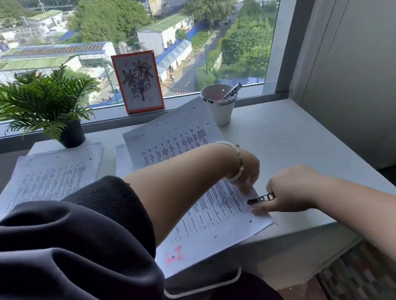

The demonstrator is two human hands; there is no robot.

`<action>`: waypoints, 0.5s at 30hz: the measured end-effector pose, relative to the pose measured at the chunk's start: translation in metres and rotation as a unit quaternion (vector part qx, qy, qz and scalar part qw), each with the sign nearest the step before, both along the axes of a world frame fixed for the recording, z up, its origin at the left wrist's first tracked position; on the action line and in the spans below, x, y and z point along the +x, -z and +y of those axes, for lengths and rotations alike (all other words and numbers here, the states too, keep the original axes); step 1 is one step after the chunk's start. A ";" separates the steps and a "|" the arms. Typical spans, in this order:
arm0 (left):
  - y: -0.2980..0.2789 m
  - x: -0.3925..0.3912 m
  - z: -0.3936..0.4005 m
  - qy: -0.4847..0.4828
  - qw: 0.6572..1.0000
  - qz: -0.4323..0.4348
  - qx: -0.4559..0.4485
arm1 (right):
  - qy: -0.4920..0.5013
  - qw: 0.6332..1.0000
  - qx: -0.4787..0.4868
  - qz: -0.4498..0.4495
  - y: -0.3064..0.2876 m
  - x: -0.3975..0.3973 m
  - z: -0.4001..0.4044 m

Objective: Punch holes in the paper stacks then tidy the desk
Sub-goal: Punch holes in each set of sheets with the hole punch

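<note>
Grey worktop [278,145] carries our papers: we press the left hand [247,171] onto the near paper stack [206,213], its fingertips curled at the stack's right edge, while our right hand [288,191] pinches a small metal hole punch [261,199] whose dark tip sits over that same edge. Several punched holes already show along the sheet's margins. A second stack [49,176] lies well apart to the left, a third [173,133] behind. Near the window stand a white cup [220,110] with markers, a framed flower drawing [138,82] and a potted plant [38,101].
</note>
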State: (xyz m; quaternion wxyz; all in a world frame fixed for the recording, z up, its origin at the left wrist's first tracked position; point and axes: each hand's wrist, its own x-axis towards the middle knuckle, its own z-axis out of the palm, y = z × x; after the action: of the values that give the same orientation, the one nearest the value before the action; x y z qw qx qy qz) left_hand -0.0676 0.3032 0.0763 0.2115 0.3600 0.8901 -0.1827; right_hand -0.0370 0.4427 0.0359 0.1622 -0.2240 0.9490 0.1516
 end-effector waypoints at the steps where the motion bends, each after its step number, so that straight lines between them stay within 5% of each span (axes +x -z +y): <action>1: -0.001 0.000 0.003 0.004 1.000 0.005 -0.005 | -0.001 1.000 0.001 0.004 0.000 0.000 0.002; 15: 0.014 0.003 0.000 -0.018 0.999 -0.044 0.015 | -0.019 0.999 0.006 0.030 0.006 0.006 -0.004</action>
State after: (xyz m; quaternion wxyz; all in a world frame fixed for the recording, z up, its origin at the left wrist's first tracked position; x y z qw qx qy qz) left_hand -0.0651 0.3031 0.0623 0.2481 0.3545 0.8890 -0.1497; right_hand -0.0306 0.4389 0.0296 0.1322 -0.2365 0.9480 0.1670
